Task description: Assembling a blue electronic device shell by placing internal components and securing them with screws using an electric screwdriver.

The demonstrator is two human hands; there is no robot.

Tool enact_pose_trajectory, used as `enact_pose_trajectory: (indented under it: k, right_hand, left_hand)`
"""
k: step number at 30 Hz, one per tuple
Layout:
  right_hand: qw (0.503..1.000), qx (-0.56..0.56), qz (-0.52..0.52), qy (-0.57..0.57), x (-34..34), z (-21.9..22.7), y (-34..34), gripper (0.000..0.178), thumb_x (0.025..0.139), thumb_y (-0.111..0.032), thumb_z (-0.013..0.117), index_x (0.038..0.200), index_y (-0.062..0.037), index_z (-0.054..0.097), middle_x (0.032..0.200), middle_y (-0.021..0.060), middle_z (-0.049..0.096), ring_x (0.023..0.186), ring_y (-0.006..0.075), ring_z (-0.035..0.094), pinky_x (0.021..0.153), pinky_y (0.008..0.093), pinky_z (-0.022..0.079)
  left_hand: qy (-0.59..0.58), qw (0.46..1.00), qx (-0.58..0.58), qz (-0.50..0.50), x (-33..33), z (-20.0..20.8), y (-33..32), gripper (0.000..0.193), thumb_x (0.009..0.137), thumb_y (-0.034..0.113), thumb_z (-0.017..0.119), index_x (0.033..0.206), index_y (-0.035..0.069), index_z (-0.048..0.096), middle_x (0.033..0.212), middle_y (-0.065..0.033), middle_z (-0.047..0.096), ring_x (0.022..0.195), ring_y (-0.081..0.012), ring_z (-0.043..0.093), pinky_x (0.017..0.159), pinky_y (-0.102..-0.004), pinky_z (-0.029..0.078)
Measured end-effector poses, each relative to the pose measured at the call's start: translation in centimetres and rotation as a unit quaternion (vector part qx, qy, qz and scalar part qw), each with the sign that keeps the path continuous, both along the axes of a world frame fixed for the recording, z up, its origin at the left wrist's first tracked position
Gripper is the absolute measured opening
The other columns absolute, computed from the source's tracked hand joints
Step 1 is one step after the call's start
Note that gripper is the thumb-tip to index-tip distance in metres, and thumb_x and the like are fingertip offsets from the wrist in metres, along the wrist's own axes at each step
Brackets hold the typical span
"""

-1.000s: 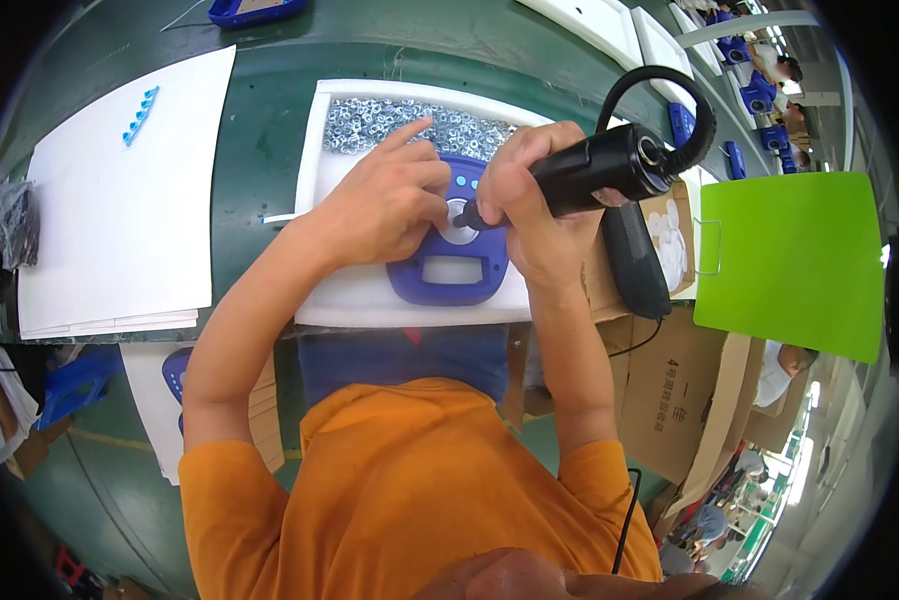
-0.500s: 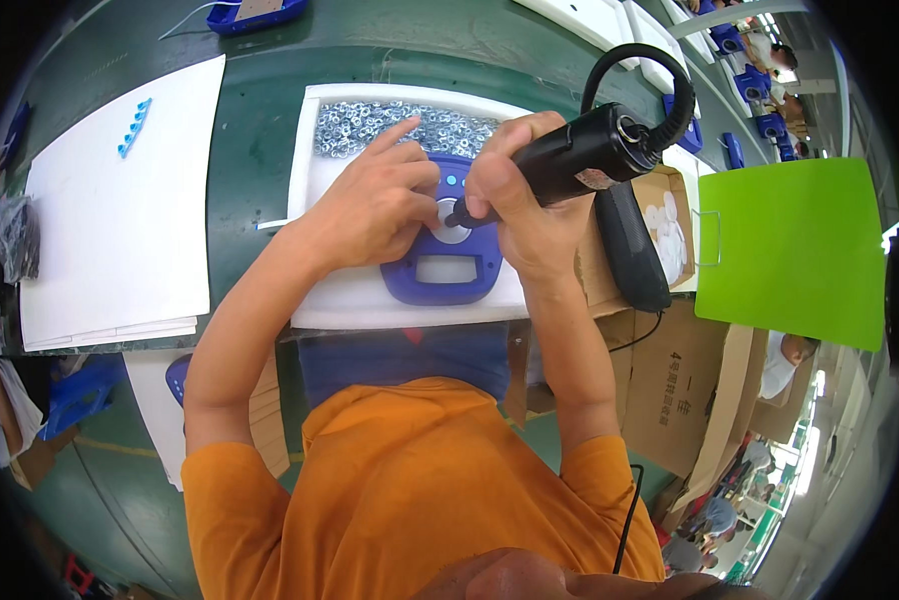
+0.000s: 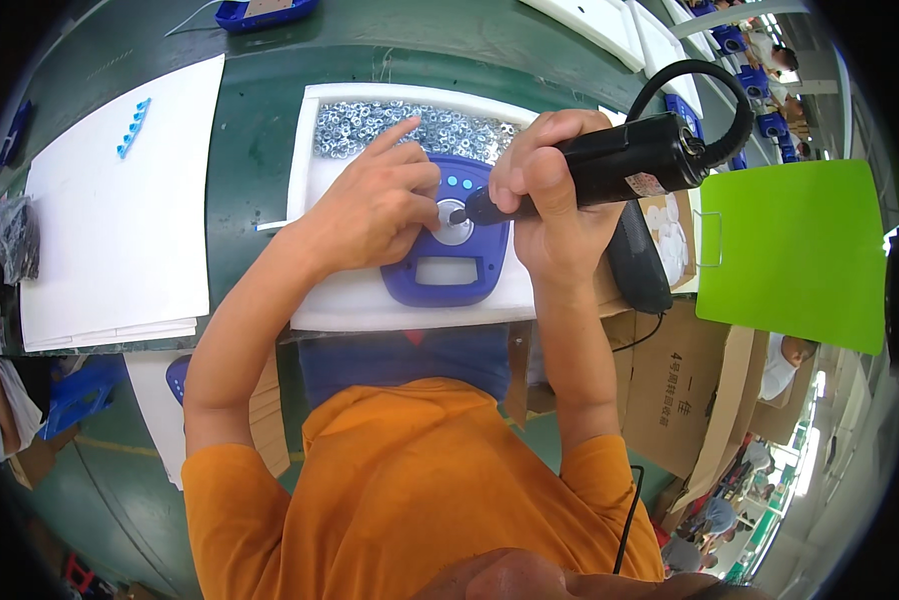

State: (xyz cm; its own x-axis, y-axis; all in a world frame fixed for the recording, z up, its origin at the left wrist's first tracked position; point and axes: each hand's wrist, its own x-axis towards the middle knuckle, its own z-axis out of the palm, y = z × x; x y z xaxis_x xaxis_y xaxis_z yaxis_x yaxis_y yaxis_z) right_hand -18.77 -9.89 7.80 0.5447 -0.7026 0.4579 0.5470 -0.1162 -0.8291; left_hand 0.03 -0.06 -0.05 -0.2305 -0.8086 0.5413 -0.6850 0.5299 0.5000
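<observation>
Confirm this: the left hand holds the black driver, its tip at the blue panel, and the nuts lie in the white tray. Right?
Not quite: the head view shows the right hand holding the black driver, not the left. Its tip is at the blue panel, and the nuts lie in the white tray, as you said.

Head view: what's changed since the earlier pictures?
The right hand and the black driver it holds have shifted to the right, the driver's rear end swinging out furthest. Nothing was taken hold of or let go. The left hand stays by the left edge of the pale disc on the blue panel.
</observation>
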Motion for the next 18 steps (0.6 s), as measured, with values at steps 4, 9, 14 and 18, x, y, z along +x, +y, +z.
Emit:
enact_pose_trajectory:
  k: [4,9,14,18]
  right_hand:
    - [1.0,-0.006,-0.008,0.003,0.0,-0.6,0.2,0.039,0.096,-0.007,0.096,0.119,-0.001,0.065,0.092,0.0075,0.072,0.07,0.0135,0.069,0.062,0.0274,0.056]
    - [0.999,-0.013,0.011,0.036,0.3,-1.8,0.3,0.033,0.095,-0.008,0.097,0.111,-0.0011,0.069,0.088,0.0058,0.072,0.069,0.0126,0.068,0.06,0.0261,0.054]
    - [0.999,-0.012,0.015,0.031,0.6,-1.8,0.2,0.03,0.095,-0.008,0.096,0.107,-0.0017,0.07,0.086,0.0051,0.072,0.068,0.0113,0.068,0.059,0.0249,0.054]
    - [1.0,0.008,0.01,0.02,0.7,-1.5,0.2,0.03,0.096,-0.009,0.096,0.108,-0.0018,0.07,0.087,0.0045,0.072,0.067,0.0108,0.068,0.06,0.0245,0.054]
  left_hand:
    - [-0.013,1.0,0.0,0.013,0.0,0.1,0.0,0.021,0.071,0.0,0.078,0.079,0.016,0.086,0.089,-0.0011,0.065,0.102,-0.0271,0.068,0.138,-0.0599,0.038]
    - [-0.023,0.999,-0.012,0.019,-0.1,0.0,0.1,0.021,0.071,0.0,0.078,0.079,0.017,0.086,0.089,-0.0007,0.065,0.102,-0.0272,0.068,0.138,-0.0606,0.038]
    - [-0.016,1.0,-0.015,0.016,0.0,-0.1,-0.1,0.021,0.071,0.0,0.077,0.079,0.017,0.086,0.088,-0.001,0.064,0.102,-0.0278,0.067,0.138,-0.0609,0.038]
    - [-0.018,1.0,-0.02,0.015,0.1,0.1,-0.3,0.021,0.07,0.0,0.077,0.079,0.016,0.086,0.088,-0.0015,0.064,0.102,-0.0283,0.067,0.138,-0.0616,0.038]
